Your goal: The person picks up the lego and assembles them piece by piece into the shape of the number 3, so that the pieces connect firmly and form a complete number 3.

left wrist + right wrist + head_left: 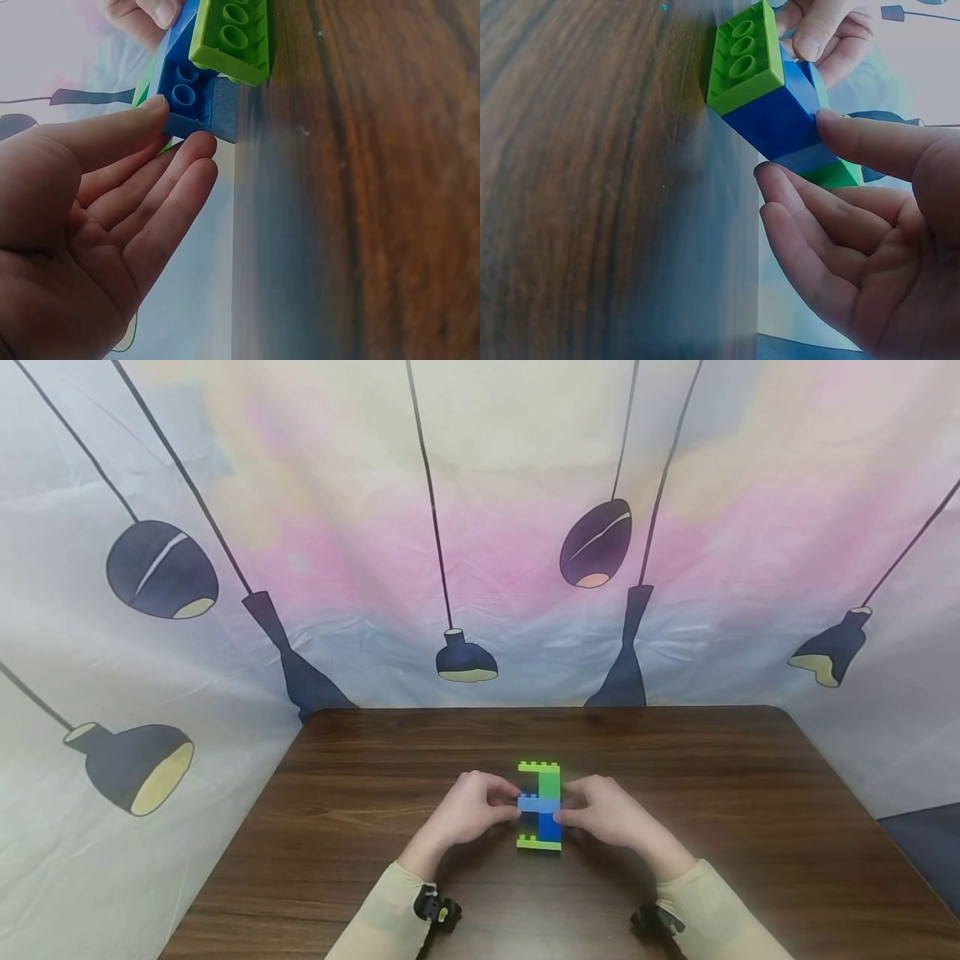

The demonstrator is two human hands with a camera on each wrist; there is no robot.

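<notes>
An E-shaped assembly of toy building bricks (550, 828) lies on its side on or close over the table, studs pointing away from the person. Lime bricks form its far and near arms, and a light blue brick (529, 804) juts left from the middle. Green and dark blue bricks make up the right-hand spine. The left hand (474, 810) pinches the free end of the light blue brick between thumb and fingers. On the opposite side, the right hand (606, 808) grips the spine near its middle. Hollow undersides of the near lime brick (744, 56) show in both wrist views.
The dark wood-grain table (360, 752) extends around both arms. Behind it hangs a pastel cloth (517, 460) printed with pendant lamps. A black wrist device (437, 907) sits on the left sleeve, another (657, 920) on the right.
</notes>
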